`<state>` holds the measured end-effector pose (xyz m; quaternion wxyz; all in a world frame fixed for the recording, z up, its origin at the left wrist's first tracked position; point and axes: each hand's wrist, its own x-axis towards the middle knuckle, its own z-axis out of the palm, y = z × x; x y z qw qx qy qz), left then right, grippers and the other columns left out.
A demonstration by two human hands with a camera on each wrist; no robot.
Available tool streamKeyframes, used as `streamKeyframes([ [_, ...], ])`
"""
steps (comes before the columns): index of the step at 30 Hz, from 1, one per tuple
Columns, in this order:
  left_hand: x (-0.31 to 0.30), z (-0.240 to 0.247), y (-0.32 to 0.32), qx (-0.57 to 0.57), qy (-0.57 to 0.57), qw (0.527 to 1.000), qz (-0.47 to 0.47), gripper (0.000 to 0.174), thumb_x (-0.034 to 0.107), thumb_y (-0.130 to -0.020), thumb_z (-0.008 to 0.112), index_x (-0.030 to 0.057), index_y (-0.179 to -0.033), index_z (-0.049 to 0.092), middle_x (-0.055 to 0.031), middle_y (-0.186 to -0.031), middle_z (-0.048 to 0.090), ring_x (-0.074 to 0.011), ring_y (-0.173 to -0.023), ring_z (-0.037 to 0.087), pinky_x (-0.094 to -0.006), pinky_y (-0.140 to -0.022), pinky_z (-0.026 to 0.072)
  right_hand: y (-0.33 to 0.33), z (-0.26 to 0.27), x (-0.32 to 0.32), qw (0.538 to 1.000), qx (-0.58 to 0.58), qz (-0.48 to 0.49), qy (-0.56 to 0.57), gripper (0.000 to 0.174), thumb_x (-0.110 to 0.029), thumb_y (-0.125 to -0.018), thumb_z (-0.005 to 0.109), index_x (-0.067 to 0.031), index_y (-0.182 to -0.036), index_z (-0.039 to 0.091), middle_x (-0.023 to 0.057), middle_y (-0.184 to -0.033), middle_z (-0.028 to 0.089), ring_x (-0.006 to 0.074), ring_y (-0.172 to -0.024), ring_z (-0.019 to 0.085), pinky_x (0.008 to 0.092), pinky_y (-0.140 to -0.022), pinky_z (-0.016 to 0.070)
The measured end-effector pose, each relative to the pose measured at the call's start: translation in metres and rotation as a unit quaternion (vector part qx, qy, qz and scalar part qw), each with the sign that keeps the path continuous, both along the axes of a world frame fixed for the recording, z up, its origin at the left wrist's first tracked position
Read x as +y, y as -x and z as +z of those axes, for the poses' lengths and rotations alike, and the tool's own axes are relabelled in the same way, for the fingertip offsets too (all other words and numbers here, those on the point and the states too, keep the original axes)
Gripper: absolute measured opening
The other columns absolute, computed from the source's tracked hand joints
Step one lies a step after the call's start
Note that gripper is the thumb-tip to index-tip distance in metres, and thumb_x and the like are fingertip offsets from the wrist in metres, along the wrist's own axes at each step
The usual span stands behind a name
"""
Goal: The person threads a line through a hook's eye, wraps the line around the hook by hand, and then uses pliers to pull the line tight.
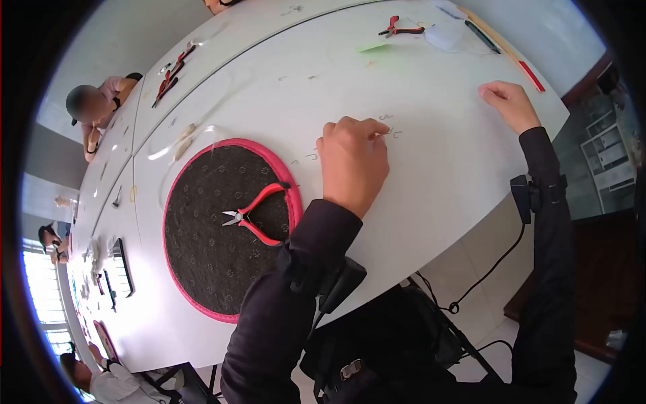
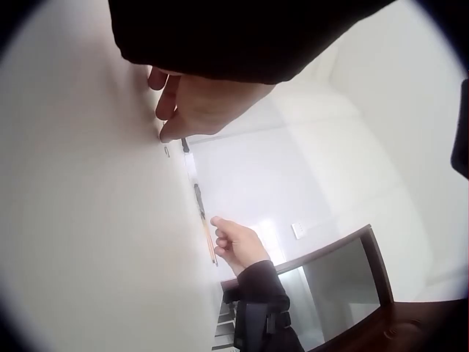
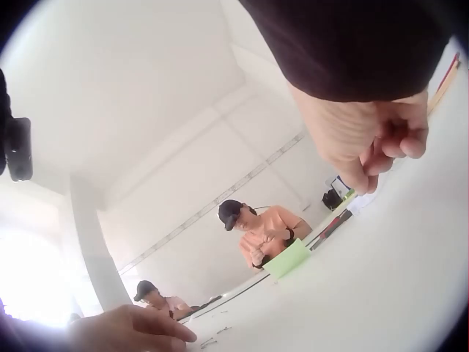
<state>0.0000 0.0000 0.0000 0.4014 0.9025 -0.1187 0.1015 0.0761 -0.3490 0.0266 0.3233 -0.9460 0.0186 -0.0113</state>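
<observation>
Two hands on a white table; the left hand lies knuckles up with fingers curled, its tips down among small bent wire pieces just beyond the round mat; whether it pinches one cannot be told; the right hand rests well apart near the table's right edge, loosely curled, nothing seen in it. Risk, as judged: the pieces are tiny and lie loose on a smooth top, so a sweeping fingertip or sleeve could flick one off the edge; a weak pinch could let one drop. Count: hands, two; wire pieces plainly seen by the left hand, four, others perhaps too small to tell; mat, one; red-handled pliers on the mat, one; far pliers at the table's far edge, one.
</observation>
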Motion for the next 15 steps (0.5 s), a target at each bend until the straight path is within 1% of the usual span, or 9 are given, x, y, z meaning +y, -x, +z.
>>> streamKeyframes([
  [2,-0.001,0.003,0.007,-0.078,-0.059,0.995,-0.018,0.021,0.003,-0.083,0.067,0.0089,-0.101,0.077,-0.0115,-0.104,0.063,-0.0312,-0.102,0.054,-0.0429,-0.087,0.0428,0.009,0.006,0.011,0.998,-0.044,-0.015,0.041,0.032,-0.026,-0.096,0.066,-0.0056,-0.120,0.070,0.0110,-0.113,0.071,0.0225,-0.110,0.062,0.0314,-0.098,0.0458],
  [5,-0.012,-0.009,0.004,-0.123,-0.058,0.991,-0.002,0.022,0.002,-0.083,0.067,0.0078,-0.102,0.076,-0.0117,-0.102,0.062,-0.0317,-0.100,0.055,-0.0423,-0.087,0.0435,0.011,0.009,0.008,0.976,-0.168,-0.023,0.136,0.031,-0.025,-0.095,0.066,-0.0056,-0.119,0.071,0.0100,-0.116,0.070,0.0211,-0.110,0.062,0.0308,-0.098,0.0458],
  [8,-0.006,-0.010,0.001,-0.126,-0.022,0.992,-0.019,0.023,0.000,-0.082,0.067,0.0060,-0.103,0.074,-0.0124,-0.103,0.062,-0.0324,-0.100,0.055,-0.0437,-0.089,0.0440,0.020,0.019,0.023,0.968,-0.223,0.010,0.115,0.027,-0.022,-0.094,0.067,-0.0055,-0.115,0.071,0.0093,-0.113,0.069,0.0217,-0.108,0.062,0.0327,-0.097,0.0459],
  [11,0.005,-0.003,0.007,-0.120,0.007,0.993,-0.021,0.022,-0.001,-0.083,0.066,0.0037,-0.103,0.073,-0.0135,-0.103,0.063,-0.0333,-0.099,0.056,-0.0453,-0.089,0.0447,0.039,0.024,0.054,0.980,-0.166,0.080,0.072,0.022,-0.019,-0.093,0.068,-0.0044,-0.110,0.071,0.0093,-0.109,0.068,0.0229,-0.109,0.060,0.0352,-0.098,0.0454],
  [14,0.020,0.014,0.021,-0.119,0.012,0.993,-0.026,0.021,0.002,-0.086,0.066,0.0041,-0.105,0.073,-0.0142,-0.103,0.067,-0.0346,-0.100,0.059,-0.0412,-0.088,0.0484,0.069,0.029,0.109,0.975,-0.169,0.102,0.105,0.017,-0.016,-0.090,0.067,-0.0051,-0.102,0.071,0.0130,-0.105,0.067,0.0298,-0.103,0.062,0.0378,-0.095,0.0472],
  [15,0.027,0.021,0.028,-0.117,0.010,0.993,-0.026,0.020,0.002,-0.086,0.066,0.0038,-0.105,0.073,-0.0143,-0.102,0.067,-0.0344,-0.100,0.059,-0.0411,-0.088,0.0484,0.076,0.033,0.121,0.973,-0.181,0.112,0.088,0.017,-0.016,-0.090,0.066,-0.0047,-0.102,0.071,0.0130,-0.105,0.067,0.0300,-0.103,0.062,0.0377,-0.095,0.0470],
])
